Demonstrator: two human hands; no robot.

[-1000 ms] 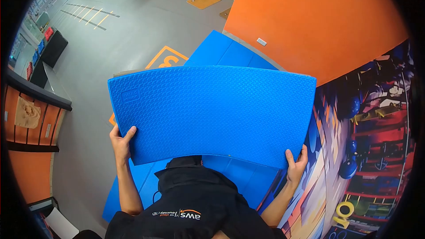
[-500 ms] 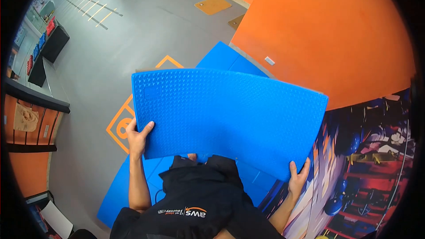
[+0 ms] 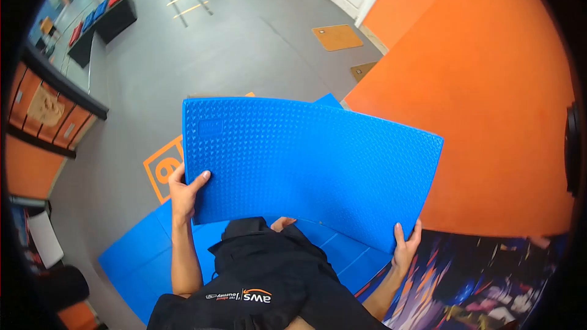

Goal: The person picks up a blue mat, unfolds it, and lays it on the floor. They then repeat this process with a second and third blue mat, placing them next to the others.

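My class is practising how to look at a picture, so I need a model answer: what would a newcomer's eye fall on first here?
First, the large blue textured panel in the middle, bowed between the left hand and the right hand. Next, the bright orange wall filling much of the right side. Then the orange-outlined number on the grey floor, just left of the panel.
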